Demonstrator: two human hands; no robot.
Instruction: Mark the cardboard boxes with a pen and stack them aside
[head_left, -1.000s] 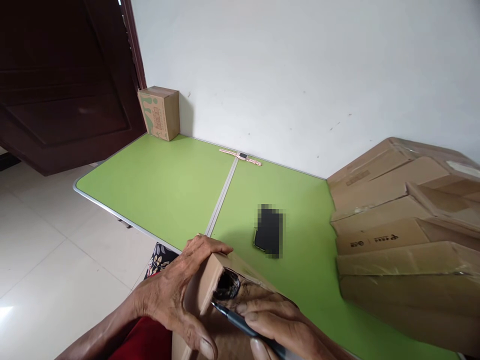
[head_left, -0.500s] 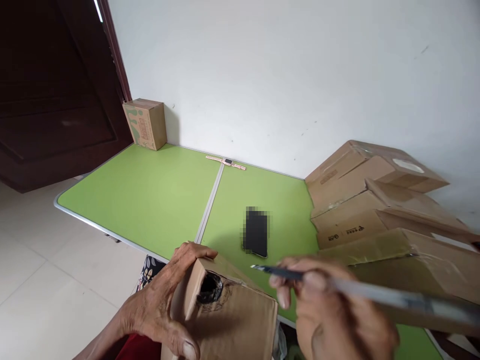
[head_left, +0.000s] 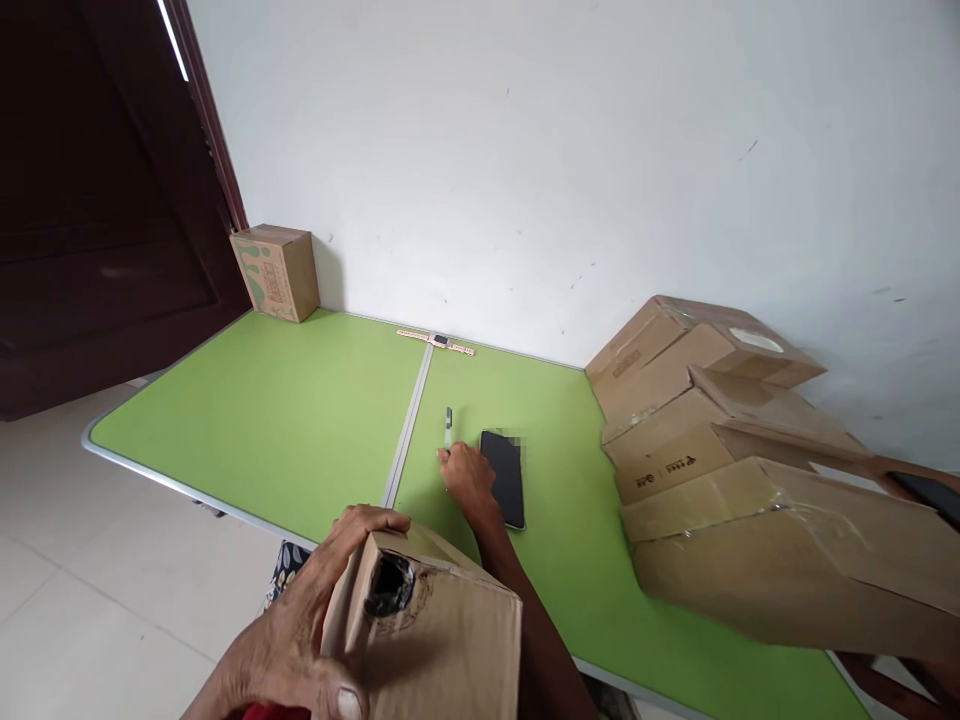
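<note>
My left hand is wrapped round the left end of a brown cardboard box that has a blackened spot on its near corner; the box is held at the table's near edge. My right hand reaches out over the green table, fingers curled on a dark pen whose tip points away from me. The hand lies just left of a black phone lying flat on the table.
Several brown cardboard boxes lean in a stack at the right. A small printed box stands at the far left corner by a dark door. A wristwatch lies along the wall. White tiled floor is at the left.
My right hand has gone from beside the box, pen raised, out to the table middle next to the phone. The view has tilted up slightly. My left hand keeps its hold.
</note>
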